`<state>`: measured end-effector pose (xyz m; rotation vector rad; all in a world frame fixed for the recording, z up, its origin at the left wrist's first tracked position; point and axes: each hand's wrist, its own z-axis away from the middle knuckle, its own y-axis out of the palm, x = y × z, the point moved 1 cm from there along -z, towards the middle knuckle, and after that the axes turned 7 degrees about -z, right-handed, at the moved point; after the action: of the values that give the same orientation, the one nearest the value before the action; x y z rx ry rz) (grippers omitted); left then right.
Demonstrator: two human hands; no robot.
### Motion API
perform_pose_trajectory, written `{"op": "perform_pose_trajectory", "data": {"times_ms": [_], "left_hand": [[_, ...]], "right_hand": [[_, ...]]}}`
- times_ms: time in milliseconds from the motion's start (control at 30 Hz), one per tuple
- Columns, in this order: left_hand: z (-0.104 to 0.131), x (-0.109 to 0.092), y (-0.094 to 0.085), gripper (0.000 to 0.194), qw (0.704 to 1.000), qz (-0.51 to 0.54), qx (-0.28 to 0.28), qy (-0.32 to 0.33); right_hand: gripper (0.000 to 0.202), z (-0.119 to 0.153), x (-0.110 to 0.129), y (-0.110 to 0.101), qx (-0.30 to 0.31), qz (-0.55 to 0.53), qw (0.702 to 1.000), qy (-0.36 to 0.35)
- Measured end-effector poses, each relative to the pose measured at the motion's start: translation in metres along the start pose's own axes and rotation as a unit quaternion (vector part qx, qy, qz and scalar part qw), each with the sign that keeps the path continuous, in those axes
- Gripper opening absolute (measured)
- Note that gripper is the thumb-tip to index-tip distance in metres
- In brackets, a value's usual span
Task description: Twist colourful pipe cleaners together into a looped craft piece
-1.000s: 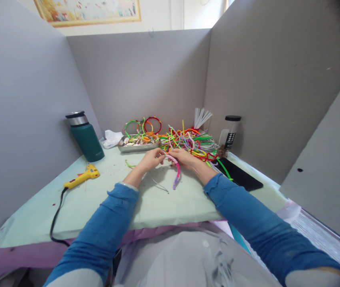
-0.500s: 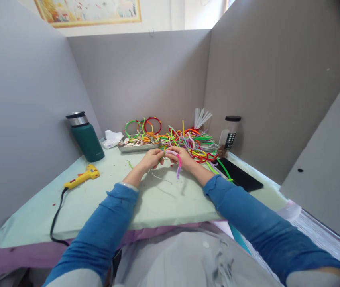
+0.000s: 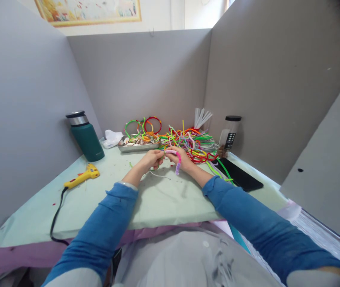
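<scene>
Both my hands meet over the middle of the table, fingers closed on one curved piece of pipe cleaner work (image 3: pixel 178 159). Its coil runs from pale pink to bright pink to purple, and the purple end hangs down. My right hand (image 3: pixel 182 156) pinches the pale pink part. My left hand (image 3: pixel 154 158) grips the end at the left, where a bit of green shows between the fingers. A thin white wire (image 3: pixel 161 176) trails below my left hand over the table. A light green tip (image 3: pixel 130 164) sticks out beyond my left wrist.
Behind the hands lie a metal tray (image 3: pixel 138 149) of shells, several coloured rings (image 3: pixel 153 125) and a heap of pipe cleaners (image 3: pixel 187 139). A yellow glue gun (image 3: pixel 81 177) and green bottle (image 3: pixel 86 142) stand left. At right are a black phone-like slab (image 3: pixel 244 179) and a clear bottle (image 3: pixel 228 135).
The hands stay nearly in place. The purple end of the coil has swung slightly up and left, and the white wire has shifted a little.
</scene>
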<state>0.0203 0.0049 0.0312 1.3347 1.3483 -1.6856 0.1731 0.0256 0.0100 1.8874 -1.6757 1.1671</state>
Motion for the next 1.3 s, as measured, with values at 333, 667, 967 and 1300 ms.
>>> {"op": "perform_pose_trajectory", "data": {"times_ms": [333, 667, 967, 1300], "left_hand": [[0.001, 0.001, -0.006, 0.017, 0.992, 0.084, 0.081, -0.043], [0.006, -0.001, -0.012, 0.018, 0.982, 0.117, 0.122, -0.088], [0.006, 0.0, -0.018, 0.016, 0.977, 0.124, 0.14, -0.107], [0.001, 0.003, -0.012, 0.028, 0.988, -0.143, 0.06, 0.006]], "right_hand": [[0.023, -0.002, -0.011, 0.001, -0.011, 0.061, 0.997, -0.051], [0.02, 0.001, 0.005, -0.003, 0.024, 0.11, 0.985, -0.128], [0.022, 0.002, 0.012, -0.007, 0.066, 0.116, 0.974, -0.183], [0.037, -0.01, -0.019, -0.012, 0.088, -0.071, 0.977, 0.178]]}}
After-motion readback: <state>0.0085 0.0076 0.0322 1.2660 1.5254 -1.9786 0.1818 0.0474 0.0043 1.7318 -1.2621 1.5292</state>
